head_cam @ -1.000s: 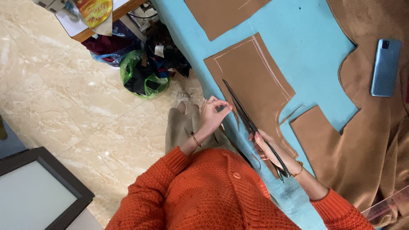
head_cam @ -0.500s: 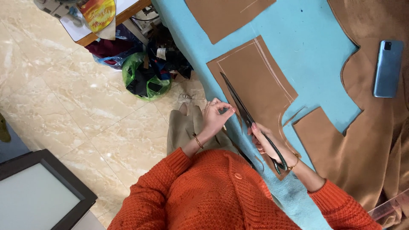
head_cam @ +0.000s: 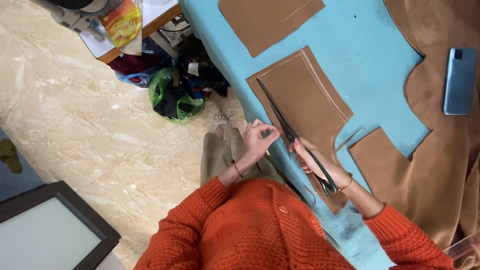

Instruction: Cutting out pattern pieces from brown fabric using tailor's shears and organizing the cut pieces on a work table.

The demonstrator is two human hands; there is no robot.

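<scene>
Fingers of the right hand (head_cam: 311, 156) grip long dark steel scissors (head_cam: 292, 135), blades running along the chalk-marked brown fabric panel (head_cam: 305, 102) on the turquoise table (head_cam: 370, 65); left hand (head_cam: 257, 140) pinches its edge, most uncut.

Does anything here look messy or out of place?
Mostly tidy. The one oddity: a phone lies on the brown cloth beside the cutting. Bags of scraps are heaped on the floor by the table. The right hand holds scissors on the marked piece.
</scene>
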